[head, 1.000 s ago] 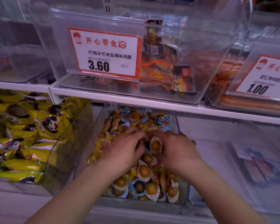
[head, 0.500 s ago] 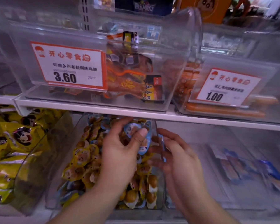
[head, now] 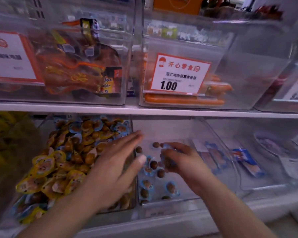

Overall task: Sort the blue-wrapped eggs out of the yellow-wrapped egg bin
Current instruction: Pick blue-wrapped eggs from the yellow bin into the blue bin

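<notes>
A clear bin [head: 46,127] on the lower shelf holds a heap of yellow-wrapped eggs [head: 43,167] mixed with blue-wrapped ones [head: 120,128] at its back. My left hand [head: 115,167] hovers over that bin's right side, fingers straight and spread, holding nothing. Right of it, a second clear bin [head: 172,129] holds several blue-wrapped eggs [head: 170,187] scattered on its floor. My right hand [head: 179,160] is inside this bin, fingers curled round a small bunch of blue-wrapped eggs.
A white shelf edge [head: 144,109] runs just above both bins. Upper bins hold brown meat packs [head: 72,73] and orange sausages [head: 184,100] behind a 1.00 price tag [head: 179,74]. Yellow snack bags [head: 0,127] lie far left; blue-white packets [head: 246,158] to the right.
The blue-wrapped eggs passed from my left hand to my right, which moved into the right bin. My left hand opened. The view shifted rightward.
</notes>
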